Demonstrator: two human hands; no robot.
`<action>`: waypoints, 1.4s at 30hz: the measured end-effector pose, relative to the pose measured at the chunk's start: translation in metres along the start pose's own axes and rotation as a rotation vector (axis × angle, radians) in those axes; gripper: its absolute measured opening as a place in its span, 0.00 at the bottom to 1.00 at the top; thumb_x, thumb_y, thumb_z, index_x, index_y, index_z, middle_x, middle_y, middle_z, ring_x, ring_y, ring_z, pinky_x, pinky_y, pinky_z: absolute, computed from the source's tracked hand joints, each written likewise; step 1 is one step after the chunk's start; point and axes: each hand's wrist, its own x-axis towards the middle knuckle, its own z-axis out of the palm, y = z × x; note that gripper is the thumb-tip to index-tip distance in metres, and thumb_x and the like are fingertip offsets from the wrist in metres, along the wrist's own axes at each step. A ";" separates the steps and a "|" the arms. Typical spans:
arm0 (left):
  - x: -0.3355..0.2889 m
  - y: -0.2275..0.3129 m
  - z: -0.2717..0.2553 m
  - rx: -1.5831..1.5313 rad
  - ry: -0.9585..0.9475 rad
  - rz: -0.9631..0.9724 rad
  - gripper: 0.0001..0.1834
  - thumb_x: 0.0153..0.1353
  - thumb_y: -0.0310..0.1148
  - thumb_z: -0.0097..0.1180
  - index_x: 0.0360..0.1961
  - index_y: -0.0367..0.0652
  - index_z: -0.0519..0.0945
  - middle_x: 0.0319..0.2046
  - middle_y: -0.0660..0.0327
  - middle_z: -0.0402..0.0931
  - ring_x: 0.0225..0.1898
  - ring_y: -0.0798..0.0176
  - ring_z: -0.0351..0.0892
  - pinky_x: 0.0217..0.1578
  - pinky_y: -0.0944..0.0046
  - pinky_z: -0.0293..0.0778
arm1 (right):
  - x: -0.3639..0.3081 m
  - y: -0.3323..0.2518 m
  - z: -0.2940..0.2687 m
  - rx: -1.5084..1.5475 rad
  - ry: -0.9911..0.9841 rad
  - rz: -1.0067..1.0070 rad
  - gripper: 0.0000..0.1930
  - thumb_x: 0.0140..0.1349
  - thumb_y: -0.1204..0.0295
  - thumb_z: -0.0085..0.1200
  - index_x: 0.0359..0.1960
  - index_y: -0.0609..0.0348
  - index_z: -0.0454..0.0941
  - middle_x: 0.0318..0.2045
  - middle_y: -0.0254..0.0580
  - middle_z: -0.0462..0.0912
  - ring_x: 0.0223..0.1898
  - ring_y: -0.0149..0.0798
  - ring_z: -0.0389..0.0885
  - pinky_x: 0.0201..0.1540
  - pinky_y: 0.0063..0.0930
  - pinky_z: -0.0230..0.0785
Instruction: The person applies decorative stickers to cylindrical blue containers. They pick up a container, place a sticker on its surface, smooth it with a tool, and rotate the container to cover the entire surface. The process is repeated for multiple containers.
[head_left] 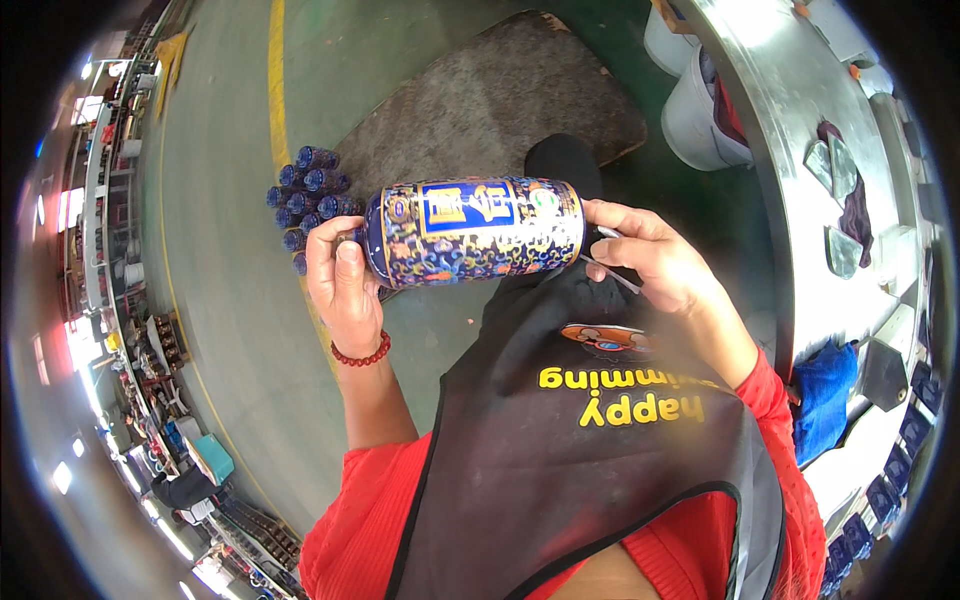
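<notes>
A dark blue bottle [480, 245], covered in colourful floral decoration with gold edging, lies sideways across the middle of the view. My left hand [345, 285] is closed round its narrow left end, the thumb pressed toward me. At the other end, my right hand [665, 260] grips the bottle's base with bent fingers. A thin, pale, slender tool [618, 275] sticks out from those same right fingers; its kind is hard to make out. Several small dark blue, cylinder-shaped pieces [310, 190] stand clustered beyond my left hand.
A brown board [490, 95] lies on the green floor ahead. To the right runs a metal workbench [755, 60] bearing glass-like pieces [843, 250] and a blue cloth [825, 400]. White buckets [690, 125] stand beside it. Cluttered shelves line the far left.
</notes>
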 end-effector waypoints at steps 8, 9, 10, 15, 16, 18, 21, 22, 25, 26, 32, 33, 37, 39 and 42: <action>-0.003 -0.009 0.006 0.139 0.235 -0.046 0.15 0.74 0.40 0.50 0.47 0.36 0.73 0.32 0.69 0.72 0.26 0.82 0.66 0.22 0.79 0.60 | 0.001 0.003 0.008 -0.157 -0.001 -0.093 0.26 0.60 0.81 0.48 0.62 0.67 0.73 0.48 0.34 0.73 0.37 0.24 0.71 0.41 0.19 0.67; -0.003 -0.008 0.006 0.154 0.224 -0.045 0.15 0.74 0.40 0.50 0.47 0.36 0.73 0.32 0.69 0.72 0.26 0.82 0.66 0.22 0.79 0.59 | 0.002 0.003 0.008 -0.159 -0.004 -0.088 0.26 0.60 0.81 0.48 0.62 0.67 0.73 0.47 0.34 0.75 0.37 0.24 0.71 0.41 0.19 0.67; -0.003 -0.008 0.006 0.169 0.213 -0.045 0.15 0.74 0.40 0.50 0.47 0.36 0.73 0.32 0.68 0.72 0.27 0.82 0.65 0.22 0.79 0.59 | 0.003 0.003 0.009 -0.158 -0.012 -0.059 0.26 0.60 0.81 0.49 0.62 0.67 0.73 0.48 0.34 0.76 0.38 0.24 0.71 0.41 0.19 0.67; -0.002 -0.009 0.006 0.155 0.224 -0.030 0.16 0.74 0.40 0.50 0.50 0.36 0.73 0.33 0.67 0.72 0.30 0.80 0.67 0.27 0.77 0.61 | 0.009 0.002 0.012 -0.067 -0.001 0.009 0.26 0.60 0.79 0.49 0.63 0.67 0.72 0.48 0.35 0.81 0.39 0.24 0.73 0.41 0.19 0.68; -0.003 -0.009 0.004 0.148 0.208 -0.031 0.16 0.74 0.38 0.48 0.52 0.35 0.72 0.36 0.65 0.73 0.35 0.77 0.70 0.34 0.75 0.66 | 0.009 0.001 0.012 -0.058 0.008 0.014 0.26 0.60 0.79 0.49 0.63 0.67 0.72 0.48 0.36 0.81 0.39 0.24 0.73 0.40 0.19 0.68; -0.003 -0.009 0.000 0.113 0.131 -0.010 0.17 0.75 0.37 0.48 0.56 0.35 0.71 0.37 0.64 0.74 0.32 0.78 0.72 0.33 0.77 0.69 | 0.011 0.000 0.013 -0.046 0.038 0.035 0.26 0.60 0.79 0.48 0.63 0.69 0.71 0.49 0.37 0.81 0.39 0.25 0.74 0.40 0.19 0.68; -0.002 -0.007 -0.012 -0.020 -0.040 0.013 0.16 0.74 0.36 0.48 0.55 0.35 0.72 0.35 0.66 0.74 0.24 0.80 0.66 0.25 0.79 0.63 | 0.013 0.000 0.014 0.000 0.023 0.067 0.27 0.60 0.79 0.48 0.63 0.70 0.71 0.47 0.38 0.82 0.40 0.26 0.74 0.39 0.19 0.69; -0.002 -0.009 -0.012 0.062 0.076 -0.033 0.15 0.73 0.35 0.49 0.54 0.36 0.72 0.32 0.69 0.73 0.19 0.81 0.60 0.20 0.79 0.57 | 0.016 -0.001 0.014 -0.037 -0.016 0.053 0.27 0.60 0.79 0.47 0.63 0.71 0.70 0.46 0.40 0.82 0.39 0.27 0.74 0.39 0.19 0.69; -0.005 -0.008 -0.019 0.144 0.130 -0.085 0.12 0.71 0.33 0.52 0.51 0.38 0.74 0.27 0.72 0.69 0.23 0.82 0.62 0.22 0.78 0.57 | 0.020 0.002 0.021 0.007 -0.022 0.038 0.27 0.60 0.79 0.47 0.64 0.71 0.70 0.46 0.40 0.82 0.37 0.27 0.73 0.39 0.20 0.69; -0.006 -0.007 -0.020 0.208 0.166 -0.106 0.12 0.70 0.33 0.54 0.50 0.39 0.75 0.31 0.71 0.70 0.25 0.81 0.64 0.23 0.78 0.59 | 0.023 0.002 0.023 -0.040 0.010 0.075 0.28 0.60 0.79 0.47 0.64 0.71 0.69 0.46 0.41 0.81 0.36 0.27 0.73 0.39 0.21 0.70; -0.006 -0.012 -0.035 0.069 0.191 -0.170 0.12 0.66 0.31 0.59 0.46 0.34 0.77 0.38 0.63 0.76 0.37 0.74 0.73 0.39 0.72 0.71 | 0.045 0.007 0.036 -0.048 0.061 0.149 0.29 0.57 0.81 0.46 0.64 0.71 0.69 0.45 0.41 0.80 0.34 0.31 0.74 0.38 0.25 0.70; -0.006 -0.013 -0.039 0.121 0.204 -0.145 0.11 0.66 0.31 0.60 0.44 0.34 0.78 0.37 0.63 0.76 0.37 0.74 0.73 0.38 0.72 0.71 | 0.049 0.009 0.037 -0.043 0.064 0.161 0.29 0.57 0.81 0.45 0.64 0.71 0.69 0.45 0.42 0.80 0.35 0.32 0.74 0.38 0.25 0.70; -0.010 -0.020 -0.055 0.254 0.170 -0.108 0.15 0.69 0.37 0.58 0.48 0.36 0.75 0.36 0.67 0.75 0.30 0.80 0.67 0.29 0.78 0.63 | 0.064 0.014 0.043 -0.027 0.077 0.212 0.29 0.56 0.81 0.46 0.64 0.70 0.69 0.45 0.43 0.80 0.35 0.33 0.74 0.38 0.26 0.70; -0.011 -0.023 -0.062 0.265 0.180 -0.094 0.16 0.69 0.37 0.58 0.48 0.36 0.75 0.37 0.67 0.75 0.30 0.80 0.67 0.29 0.78 0.63 | 0.071 0.016 0.047 -0.045 0.067 0.230 0.29 0.56 0.81 0.46 0.64 0.70 0.69 0.45 0.42 0.80 0.35 0.32 0.74 0.38 0.26 0.70; -0.010 -0.027 -0.071 0.234 0.216 -0.064 0.15 0.69 0.37 0.59 0.47 0.35 0.76 0.37 0.66 0.76 0.32 0.78 0.68 0.31 0.76 0.65 | 0.079 0.020 0.053 -0.049 0.063 0.226 0.29 0.56 0.81 0.47 0.64 0.70 0.68 0.44 0.42 0.80 0.35 0.32 0.74 0.38 0.26 0.70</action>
